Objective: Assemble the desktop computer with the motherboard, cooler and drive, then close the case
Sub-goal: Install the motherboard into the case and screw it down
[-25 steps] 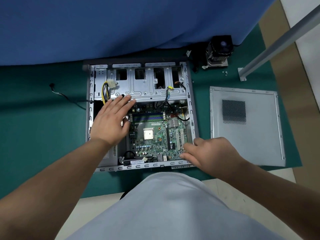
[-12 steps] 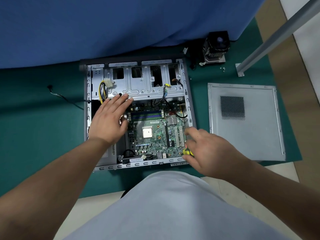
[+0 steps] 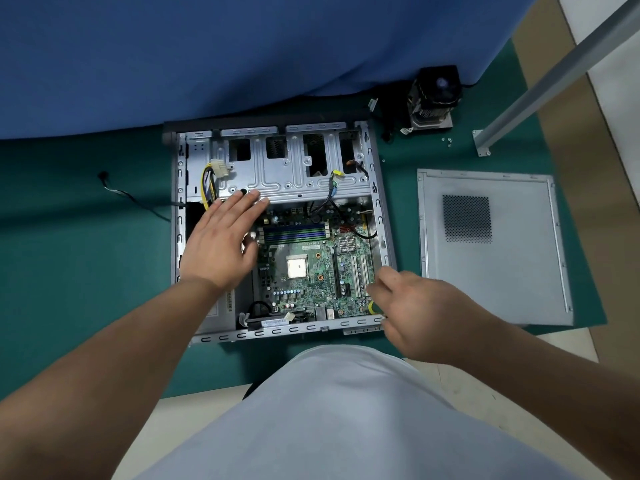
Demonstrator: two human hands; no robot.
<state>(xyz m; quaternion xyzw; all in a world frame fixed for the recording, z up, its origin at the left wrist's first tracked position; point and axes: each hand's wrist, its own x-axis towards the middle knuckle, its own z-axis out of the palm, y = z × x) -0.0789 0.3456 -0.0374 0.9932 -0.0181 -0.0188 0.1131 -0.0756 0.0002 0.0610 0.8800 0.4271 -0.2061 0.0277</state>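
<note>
An open grey computer case (image 3: 379, 216) lies flat on a green mat. The green motherboard (image 3: 313, 268) sits inside it, its bare CPU socket (image 3: 297, 267) showing. My left hand (image 3: 223, 240) lies flat with straight fingers over the board's left edge, fingertips at the metal drive cage (image 3: 294, 168). My right hand (image 3: 420, 315) is at the case's near right corner, fingers curled round a yellow-green tool handle (image 3: 372, 308), mostly hidden. The black cooler (image 3: 433, 95) stands on the mat beyond the case's far right corner.
The grey side panel (image 3: 491, 247) lies flat on the mat right of the case. A few small screws (image 3: 448, 142) lie near the cooler. A metal leg (image 3: 540, 81) slants across the right. Blue cloth (image 3: 242, 46) hangs behind. A loose black cable (image 3: 131, 199) lies left.
My right hand has lifted from the case's near edge and now grips a yellow-green tool, raised slightly over the board's right corner. My left hand has stayed in place.
</note>
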